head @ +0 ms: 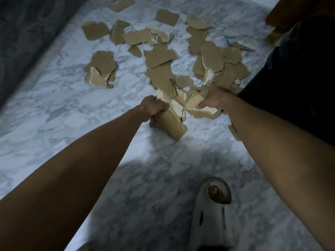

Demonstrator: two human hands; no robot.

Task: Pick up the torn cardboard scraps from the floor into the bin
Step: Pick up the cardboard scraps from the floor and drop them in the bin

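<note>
A: Head view, we're low over the marble floor [54, 109], left hand [154, 107] curled round a bent cardboard piece [174, 124], right hand [212, 98] pinching pale scraps [195, 104] just beside it

B: We squeeze both bundles together before lifting, or bits slip. Most loose scraps [159, 57] lie beyond our hands, and that dark shape [299, 78] at right could be the bin, we can't tell

A pale foam slide sandal [213, 214] is standing on the white-and-grey marbled floor [54, 109], a toe showing through its front opening. Far off to the sandal's upper left, a dark grey fabric mass [27, 33] is running along the floor's edge. Up beyond the sandal to the right, brown wooden furniture [282, 17] is showing.
</note>
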